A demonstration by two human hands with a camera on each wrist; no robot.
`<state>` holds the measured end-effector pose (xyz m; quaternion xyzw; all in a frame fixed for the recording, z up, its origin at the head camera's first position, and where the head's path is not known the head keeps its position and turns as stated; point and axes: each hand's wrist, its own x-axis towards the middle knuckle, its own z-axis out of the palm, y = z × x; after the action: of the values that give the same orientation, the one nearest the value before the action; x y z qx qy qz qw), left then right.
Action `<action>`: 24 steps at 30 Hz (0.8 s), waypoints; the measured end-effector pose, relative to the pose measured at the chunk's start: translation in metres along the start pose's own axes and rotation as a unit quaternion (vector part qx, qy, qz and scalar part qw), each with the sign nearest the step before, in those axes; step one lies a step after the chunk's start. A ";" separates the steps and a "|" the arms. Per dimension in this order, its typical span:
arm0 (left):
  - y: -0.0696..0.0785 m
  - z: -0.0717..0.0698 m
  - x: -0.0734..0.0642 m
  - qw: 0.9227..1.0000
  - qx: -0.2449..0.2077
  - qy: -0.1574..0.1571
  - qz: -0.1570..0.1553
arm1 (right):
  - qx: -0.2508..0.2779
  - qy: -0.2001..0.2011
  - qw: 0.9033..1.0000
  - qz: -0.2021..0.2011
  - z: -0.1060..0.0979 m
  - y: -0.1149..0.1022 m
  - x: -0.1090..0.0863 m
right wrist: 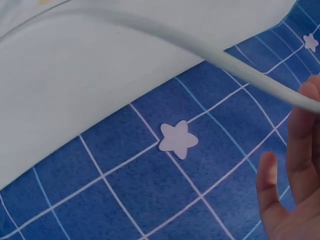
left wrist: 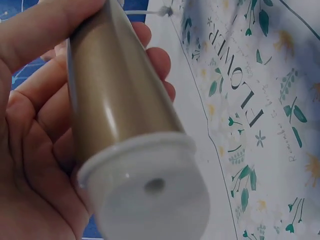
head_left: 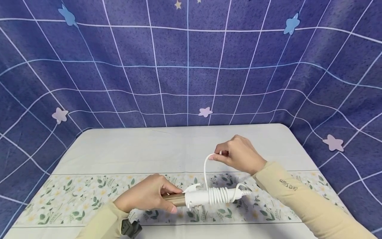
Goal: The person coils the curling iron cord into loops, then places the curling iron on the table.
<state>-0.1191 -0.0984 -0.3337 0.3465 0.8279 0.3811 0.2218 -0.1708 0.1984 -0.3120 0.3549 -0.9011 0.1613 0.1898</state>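
Note:
A curling iron with a white handle (head_left: 197, 198) and a gold-brown barrel (left wrist: 112, 85) is held level over the flowered band of the cloth. My left hand (head_left: 152, 194) grips it by the barrel, fingers wrapped behind and thumb in front. White cord (head_left: 218, 196) is wound in several turns round the handle, and a ribbed cord sleeve (head_left: 246, 192) sticks out at its right end. Above the handle, my right hand (head_left: 240, 154) pinches a free stretch of the cord (head_left: 205, 171), which rises in an arc from the turns. The right wrist view shows this cord (right wrist: 240, 67) crossing to the fingertips.
Beneath both hands lies a table with a white cloth (head_left: 134, 146), printed with a flowered band (head_left: 74, 196). A blue gridded curtain (head_left: 173, 79) with star shapes stands behind and at both sides. A dark device (head_left: 131, 229) sits on the left wrist.

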 end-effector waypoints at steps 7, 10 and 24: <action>-0.002 0.000 0.000 0.999 0.021 0.016 -0.020 | -0.015 0.035 0.999 -0.028 -0.003 -0.013 0.002; -0.005 0.000 0.002 0.998 0.040 0.030 -0.030 | -0.013 0.050 0.998 -0.040 -0.005 -0.020 0.003; -0.015 -0.003 0.003 0.990 0.075 0.100 -0.064 | -0.009 0.098 0.994 -0.052 -0.017 -0.042 0.001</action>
<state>-0.1288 -0.1046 -0.3442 0.2690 0.8924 0.3359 0.1353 -0.1381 0.1761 -0.2900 0.3823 -0.8597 0.1767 0.2890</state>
